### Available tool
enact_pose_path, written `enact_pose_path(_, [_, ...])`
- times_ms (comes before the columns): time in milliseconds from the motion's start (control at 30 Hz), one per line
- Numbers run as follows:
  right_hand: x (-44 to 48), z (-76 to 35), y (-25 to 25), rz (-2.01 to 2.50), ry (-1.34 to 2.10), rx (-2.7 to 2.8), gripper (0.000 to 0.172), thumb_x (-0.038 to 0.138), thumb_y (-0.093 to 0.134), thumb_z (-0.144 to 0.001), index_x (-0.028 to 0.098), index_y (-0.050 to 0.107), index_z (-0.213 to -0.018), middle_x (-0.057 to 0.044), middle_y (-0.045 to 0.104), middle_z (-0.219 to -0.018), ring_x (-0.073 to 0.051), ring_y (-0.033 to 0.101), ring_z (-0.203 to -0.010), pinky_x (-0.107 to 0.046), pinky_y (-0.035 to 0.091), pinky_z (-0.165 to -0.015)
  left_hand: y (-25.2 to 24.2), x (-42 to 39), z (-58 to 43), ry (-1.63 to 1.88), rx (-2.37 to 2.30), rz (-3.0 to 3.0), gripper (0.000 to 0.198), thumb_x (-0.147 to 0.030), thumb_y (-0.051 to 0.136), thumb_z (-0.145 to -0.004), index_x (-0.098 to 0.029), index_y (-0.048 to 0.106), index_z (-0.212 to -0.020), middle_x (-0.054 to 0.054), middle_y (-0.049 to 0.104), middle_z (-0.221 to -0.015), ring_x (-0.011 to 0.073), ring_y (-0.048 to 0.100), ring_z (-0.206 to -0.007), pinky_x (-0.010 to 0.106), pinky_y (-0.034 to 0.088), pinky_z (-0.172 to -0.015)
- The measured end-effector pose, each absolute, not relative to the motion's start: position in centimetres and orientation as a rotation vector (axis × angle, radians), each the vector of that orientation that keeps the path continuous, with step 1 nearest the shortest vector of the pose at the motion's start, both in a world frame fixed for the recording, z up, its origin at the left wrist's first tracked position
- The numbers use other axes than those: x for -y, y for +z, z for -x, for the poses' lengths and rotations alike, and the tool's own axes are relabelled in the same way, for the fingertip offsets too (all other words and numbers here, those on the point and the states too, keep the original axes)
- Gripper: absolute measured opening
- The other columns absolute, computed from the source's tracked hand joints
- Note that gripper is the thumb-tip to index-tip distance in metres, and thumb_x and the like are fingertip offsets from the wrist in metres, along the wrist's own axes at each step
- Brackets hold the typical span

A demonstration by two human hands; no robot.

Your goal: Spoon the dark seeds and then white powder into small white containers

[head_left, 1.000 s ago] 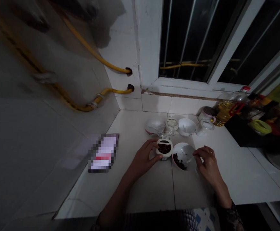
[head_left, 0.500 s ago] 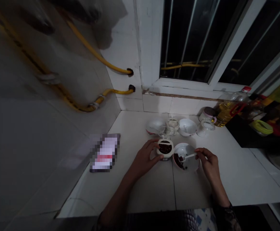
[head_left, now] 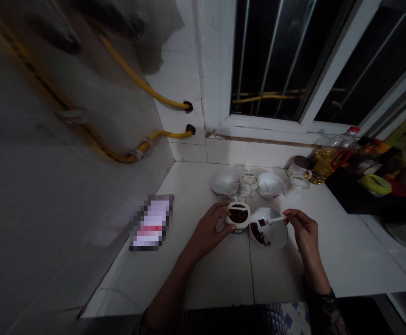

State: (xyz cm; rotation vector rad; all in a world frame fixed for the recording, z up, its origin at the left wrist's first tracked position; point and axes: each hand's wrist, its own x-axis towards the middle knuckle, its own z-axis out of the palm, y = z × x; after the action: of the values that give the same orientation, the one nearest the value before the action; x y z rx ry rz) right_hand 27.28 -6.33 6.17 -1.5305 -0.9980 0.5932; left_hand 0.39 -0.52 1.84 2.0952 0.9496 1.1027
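Note:
My left hand point(head_left: 208, 231) grips the side of a small white jar point(head_left: 238, 216) filled with dark red-brown bits. Just right of the jar stands a white bowl point(head_left: 275, 235) with a heap of the same dark bits on its left side. My right hand point(head_left: 302, 228) pinches the handle of a small white spoon point(head_left: 271, 220), whose tip carries a few dark bits and hovers over the bowl close to the jar.
Behind the jar stand two white bowls point(head_left: 223, 183) point(head_left: 270, 184), a glass jar point(head_left: 247, 181) and lidded pots point(head_left: 295, 185). An oil bottle point(head_left: 328, 160) and other bottles crowd the back right. A blurred flat packet point(head_left: 151, 222) lies at left. Yellow hoses point(head_left: 147, 139) run along the wall.
My right hand took hold of the spoon, dipped it into the bowl's dark bits and has now lifted it slightly toward the jar. The left hand stayed on the jar.

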Motion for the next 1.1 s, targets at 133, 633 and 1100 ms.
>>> enact_pose_path(133, [4.8, -26.0, 7.2, 1.477, 0.599, 1.047, 0.022, 0.042, 0.064, -0.07, 0.02, 0.069, -0.073, 0.001, 0.059, -0.056, -0.019, 0.055, -0.06, -0.031, 0.042, -0.064, 1.9, 0.5, -0.4, 1.095, -0.961, -2.09, 0.018, -0.029, 0.067, -0.088, -0.024, 0.055, -0.101, 0.011, 0.058, -0.132, 0.025, 0.06, -0.121, 0.044, 0.051, -0.1])
enact_pose_path(633, [4.9, -22.2, 8.7, 1.186, -0.2, 1.897, 0.024, 0.016, 0.047, -0.089, 0.026, 0.069, -0.09, -0.003, 0.073, -0.08, -0.024, 0.068, -0.096, -0.051, 0.04, -0.105, 2.1, 0.6, -0.5, 1.109, -0.958, -2.105, 0.021, -0.027, 0.07, -0.086, -0.023, 0.057, -0.102, 0.009, 0.06, -0.129, 0.0246, 0.06, -0.121, 0.042, 0.05, -0.103])
enact_pose_path(1100, [5.2, -29.0, 5.2, 1.502, -0.257, 1.799, 0.019, 0.018, 0.05, -0.086, 0.024, 0.067, -0.084, -0.004, 0.073, -0.08, -0.025, 0.065, -0.083, -0.048, 0.043, -0.094, 2.0, 0.6, -0.5, 1.116, -0.962, -2.115, 0.02, -0.028, 0.068, -0.087, -0.024, 0.056, -0.103, 0.009, 0.06, -0.13, 0.0249, 0.06, -0.121, 0.043, 0.051, -0.101])
